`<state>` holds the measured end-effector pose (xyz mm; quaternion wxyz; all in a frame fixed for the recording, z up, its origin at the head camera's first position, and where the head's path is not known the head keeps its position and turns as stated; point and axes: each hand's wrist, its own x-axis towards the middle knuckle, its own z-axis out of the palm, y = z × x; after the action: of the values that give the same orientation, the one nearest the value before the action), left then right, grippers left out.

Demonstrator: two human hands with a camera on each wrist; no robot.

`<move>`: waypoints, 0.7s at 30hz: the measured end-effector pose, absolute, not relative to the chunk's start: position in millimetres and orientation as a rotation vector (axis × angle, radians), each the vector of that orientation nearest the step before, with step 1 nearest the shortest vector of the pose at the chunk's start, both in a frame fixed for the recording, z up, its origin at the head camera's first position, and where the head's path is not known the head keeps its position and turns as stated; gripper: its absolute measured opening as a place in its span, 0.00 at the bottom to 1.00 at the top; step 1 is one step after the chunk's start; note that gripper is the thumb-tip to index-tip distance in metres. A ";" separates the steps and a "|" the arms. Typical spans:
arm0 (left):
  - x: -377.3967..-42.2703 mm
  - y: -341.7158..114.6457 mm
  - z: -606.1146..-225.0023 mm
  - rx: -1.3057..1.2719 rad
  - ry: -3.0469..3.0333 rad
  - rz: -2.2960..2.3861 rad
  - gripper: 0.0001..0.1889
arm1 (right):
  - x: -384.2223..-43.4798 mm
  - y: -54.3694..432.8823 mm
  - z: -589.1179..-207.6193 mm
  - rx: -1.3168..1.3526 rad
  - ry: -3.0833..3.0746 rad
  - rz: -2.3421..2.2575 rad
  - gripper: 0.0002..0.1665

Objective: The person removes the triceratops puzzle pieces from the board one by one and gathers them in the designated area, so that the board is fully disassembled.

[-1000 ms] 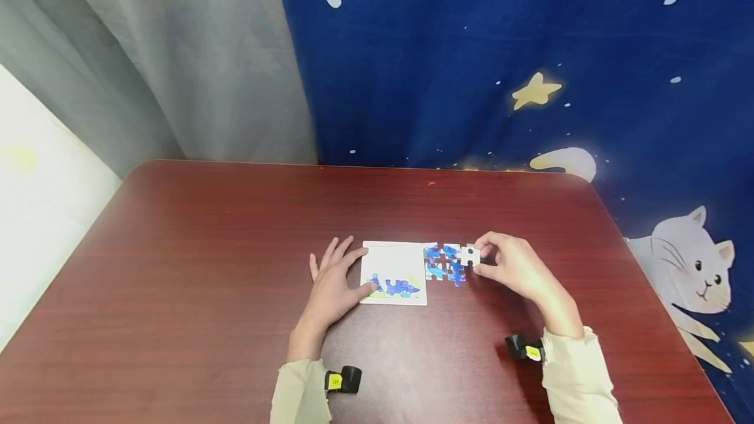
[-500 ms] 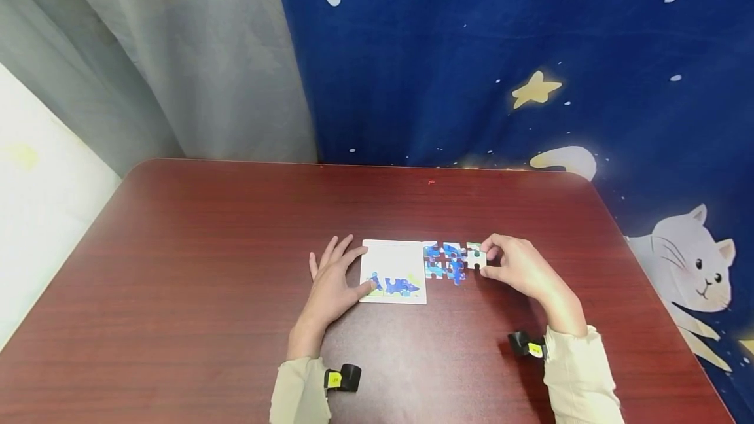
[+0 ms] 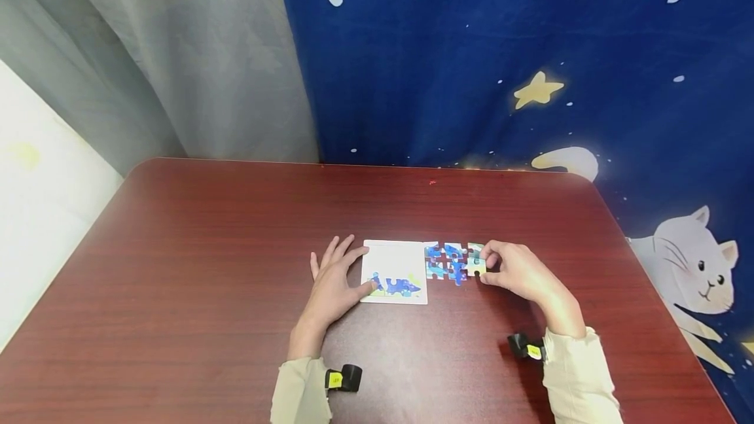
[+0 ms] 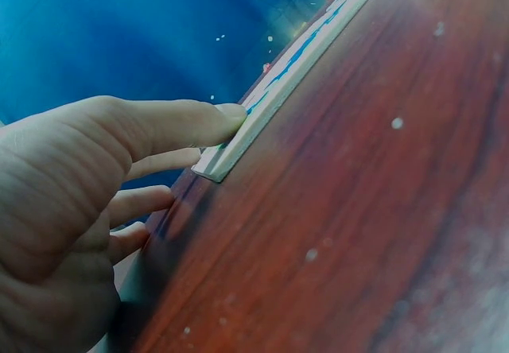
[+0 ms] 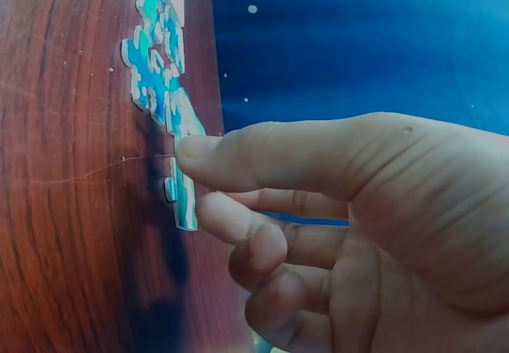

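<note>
A flat white puzzle board (image 3: 393,260) lies on the table, with blue pieces along its near edge. My left hand (image 3: 331,283) rests at the board's left side, fingers spread; in the left wrist view its thumb (image 4: 199,122) presses on the board's near corner. Several loose blue puzzle pieces (image 3: 444,260) lie flat just right of the board. At their right end my right hand (image 3: 518,270) pinches a pale green puzzle piece (image 3: 476,267) between thumb and fingers. Another green piece (image 3: 474,249) sits just beyond it, partly covered by the fingers.
The dark red wooden table (image 3: 235,247) extends around the board on all sides. A grey curtain (image 3: 235,70) and a blue star-patterned curtain (image 3: 424,57) hang behind its far edge. A tiny red scrap (image 3: 432,182) lies near that edge.
My right hand has shifted slightly right, then the pinched piece has come nearer to me, baring more of the green piece beyond. The left hand and board have stayed put.
</note>
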<state>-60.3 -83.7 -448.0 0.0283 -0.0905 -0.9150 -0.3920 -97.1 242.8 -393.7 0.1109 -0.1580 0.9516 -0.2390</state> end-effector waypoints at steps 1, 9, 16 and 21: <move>-60.5 -83.6 -448.3 -0.280 -2.824 -1.208 0.32 | -96.7 242.9 -393.8 -0.462 2.794 -0.696 0.16; -61.1 -83.2 -449.2 -0.279 -2.819 -1.208 0.32 | -96.2 244.2 -394.4 -0.472 2.796 -0.672 0.15; -61.4 -83.0 -449.9 -0.276 -2.821 -1.208 0.32 | -96.2 245.4 -395.5 -0.460 2.774 -0.669 0.15; -61.0 -83.1 -450.2 -0.268 -2.829 -1.203 0.32 | -96.1 245.5 -396.4 -0.444 2.772 -0.651 0.15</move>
<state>-61.0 -83.1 -450.2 0.0277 -0.0869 -0.9164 -0.3897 -96.1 245.5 -396.4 0.1294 -0.1526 0.9538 -0.2241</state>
